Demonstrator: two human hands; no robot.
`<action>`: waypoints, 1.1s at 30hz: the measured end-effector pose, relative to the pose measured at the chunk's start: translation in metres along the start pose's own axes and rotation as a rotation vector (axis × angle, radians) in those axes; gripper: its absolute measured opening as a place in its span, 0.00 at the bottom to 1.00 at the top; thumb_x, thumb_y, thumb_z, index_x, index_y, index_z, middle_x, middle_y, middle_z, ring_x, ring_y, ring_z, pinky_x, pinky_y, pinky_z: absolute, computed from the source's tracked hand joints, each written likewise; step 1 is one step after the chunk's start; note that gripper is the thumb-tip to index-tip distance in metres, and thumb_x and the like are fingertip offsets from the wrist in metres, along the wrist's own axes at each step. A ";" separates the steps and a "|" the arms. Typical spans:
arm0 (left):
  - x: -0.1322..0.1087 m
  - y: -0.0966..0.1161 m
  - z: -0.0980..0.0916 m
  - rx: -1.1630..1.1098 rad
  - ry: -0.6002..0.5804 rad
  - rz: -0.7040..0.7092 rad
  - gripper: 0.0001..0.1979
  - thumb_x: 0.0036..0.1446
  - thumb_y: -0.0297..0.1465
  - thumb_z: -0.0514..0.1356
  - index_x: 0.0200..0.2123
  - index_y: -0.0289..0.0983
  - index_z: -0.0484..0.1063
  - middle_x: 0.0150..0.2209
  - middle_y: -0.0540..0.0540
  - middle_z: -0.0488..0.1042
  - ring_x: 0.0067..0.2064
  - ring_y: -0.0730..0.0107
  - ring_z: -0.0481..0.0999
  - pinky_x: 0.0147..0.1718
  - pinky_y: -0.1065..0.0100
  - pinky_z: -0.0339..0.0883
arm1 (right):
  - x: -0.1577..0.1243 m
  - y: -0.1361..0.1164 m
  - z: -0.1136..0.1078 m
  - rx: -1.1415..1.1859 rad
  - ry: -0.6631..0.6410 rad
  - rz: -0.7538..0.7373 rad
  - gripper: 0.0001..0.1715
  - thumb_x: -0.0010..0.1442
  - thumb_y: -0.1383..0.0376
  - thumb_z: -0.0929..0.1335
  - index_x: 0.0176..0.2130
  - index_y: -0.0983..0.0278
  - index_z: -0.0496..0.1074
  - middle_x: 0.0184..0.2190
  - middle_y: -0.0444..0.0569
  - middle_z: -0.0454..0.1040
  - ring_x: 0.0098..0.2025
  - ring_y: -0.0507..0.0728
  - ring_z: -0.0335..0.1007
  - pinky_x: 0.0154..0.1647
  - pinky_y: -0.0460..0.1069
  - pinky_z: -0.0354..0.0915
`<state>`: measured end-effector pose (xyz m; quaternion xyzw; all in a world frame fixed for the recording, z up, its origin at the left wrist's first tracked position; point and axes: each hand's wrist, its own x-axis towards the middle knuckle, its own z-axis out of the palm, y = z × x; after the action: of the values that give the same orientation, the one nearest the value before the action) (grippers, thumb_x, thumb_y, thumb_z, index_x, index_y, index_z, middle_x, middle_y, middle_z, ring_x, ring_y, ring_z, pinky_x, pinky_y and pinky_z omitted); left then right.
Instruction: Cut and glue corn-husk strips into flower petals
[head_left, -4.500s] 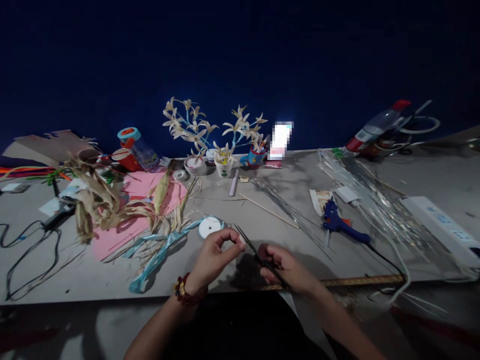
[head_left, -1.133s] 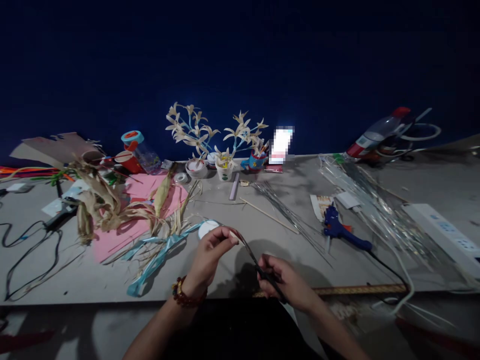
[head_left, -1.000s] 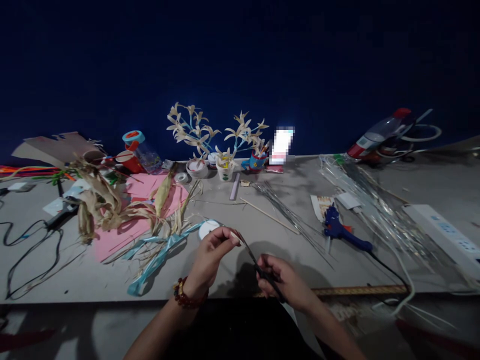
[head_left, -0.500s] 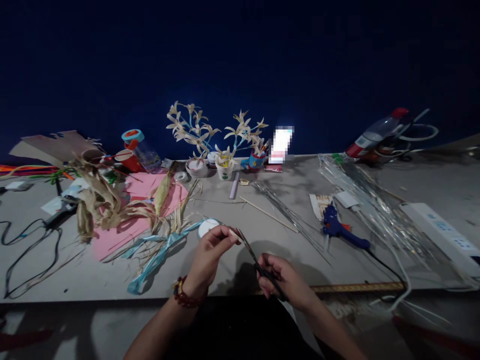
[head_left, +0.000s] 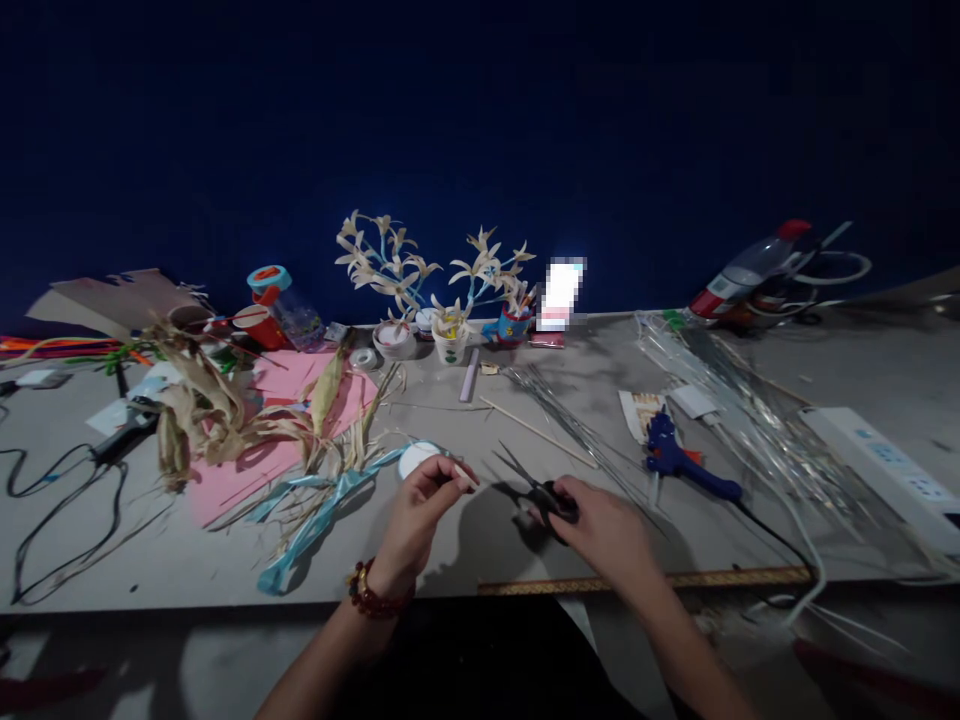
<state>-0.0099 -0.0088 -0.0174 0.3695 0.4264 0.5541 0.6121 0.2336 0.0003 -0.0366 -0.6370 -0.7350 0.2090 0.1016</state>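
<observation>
Between the thumb and fingers of my left hand [head_left: 427,500] I pinch a small pale strip [head_left: 466,477], perhaps a piece of corn husk; most of it is hidden by the fingers. My right hand [head_left: 592,515] grips a pair of black-handled scissors [head_left: 536,488], whose blades are apart and point up and left toward my left hand without touching it. Just behind my left hand lies a white round disc [head_left: 421,458]. Blue ribbon [head_left: 319,525] with dry husk fibres stretches to the left of that hand.
Dried corn husks [head_left: 202,410] lie over pink paper [head_left: 285,455] at left. Husk flowers [head_left: 386,255] stand at the back. Thin wires [head_left: 574,420] and a wooden stick [head_left: 536,430] cross the middle. A blue glue gun [head_left: 682,460] and a power strip [head_left: 885,470] are at right.
My right hand has drawn the scissors rightward, away from the pale strip, and their blades have spread. My left hand still holds the strip in nearly the same spot.
</observation>
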 end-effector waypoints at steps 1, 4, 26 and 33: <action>-0.001 -0.001 0.000 -0.006 0.001 -0.011 0.05 0.55 0.31 0.67 0.30 0.36 0.75 0.33 0.47 0.77 0.38 0.69 0.73 0.42 0.69 0.64 | 0.002 0.003 -0.002 -0.114 0.018 -0.015 0.09 0.57 0.60 0.72 0.36 0.60 0.69 0.34 0.48 0.78 0.34 0.61 0.76 0.30 0.49 0.59; -0.002 -0.005 0.001 -0.030 0.020 -0.040 0.06 0.54 0.31 0.68 0.29 0.36 0.75 0.32 0.48 0.76 0.36 0.71 0.71 0.40 0.70 0.64 | 0.007 0.004 -0.002 -0.300 0.040 -0.081 0.13 0.55 0.66 0.73 0.41 0.61 0.70 0.41 0.51 0.78 0.40 0.63 0.77 0.33 0.50 0.62; -0.007 -0.003 0.007 -0.152 0.041 -0.162 0.09 0.49 0.32 0.71 0.27 0.34 0.75 0.30 0.50 0.74 0.32 0.74 0.71 0.37 0.70 0.66 | 0.030 0.006 -0.022 -0.100 -0.202 -0.323 0.07 0.53 0.69 0.72 0.30 0.61 0.70 0.31 0.43 0.74 0.32 0.55 0.71 0.30 0.46 0.56; -0.008 -0.004 0.012 -0.198 0.030 -0.197 0.10 0.47 0.31 0.72 0.26 0.34 0.74 0.27 0.51 0.72 0.30 0.75 0.70 0.35 0.71 0.64 | 0.018 -0.038 -0.027 0.112 0.229 -0.779 0.11 0.65 0.66 0.68 0.47 0.61 0.75 0.44 0.53 0.79 0.44 0.59 0.75 0.44 0.51 0.69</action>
<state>0.0028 -0.0170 -0.0153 0.2552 0.4132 0.5360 0.6905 0.2078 0.0193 0.0021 -0.3236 -0.8927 0.1221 0.2889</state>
